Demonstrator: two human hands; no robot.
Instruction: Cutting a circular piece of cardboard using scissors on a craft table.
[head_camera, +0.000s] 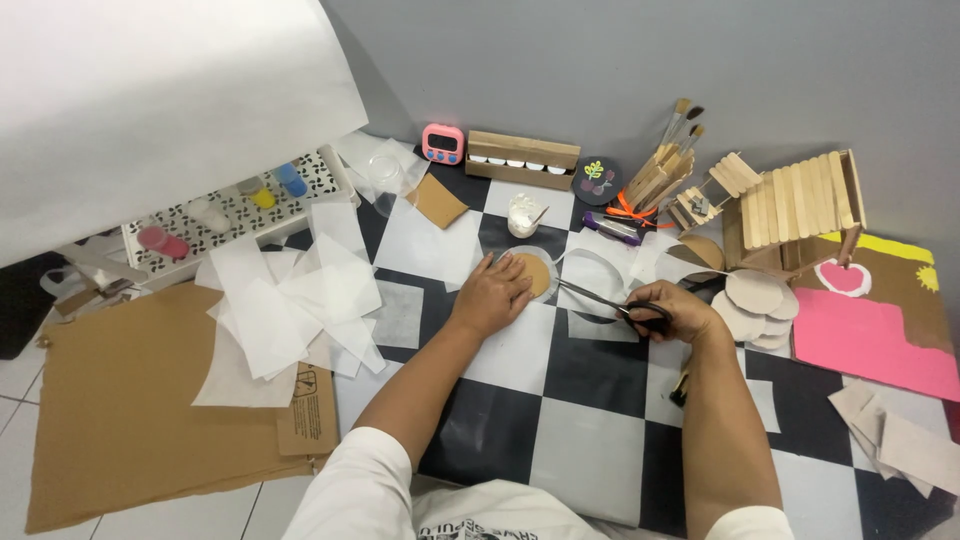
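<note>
The left hand (492, 295) is lying flat, fingers spread, pressing a brown cardboard disc (537, 274) onto the checkered surface (520, 350). The right hand (672, 312) is gripping black-handled scissors (610, 303), fingers closed through the loops, blades pointing toward the disc. White paper sheets (290, 300) are lying to the left, cut cardboard circles (752, 300) to the right.

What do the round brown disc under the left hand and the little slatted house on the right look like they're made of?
The round brown disc under the left hand looks like matte kraft cardboard: flat, dull tan, matching the cardboard sheets nearby. The little slatted house seems built of pale, unpainted wooden craft sticks laid side by side, though thin card strips can't be ruled out.
</note>
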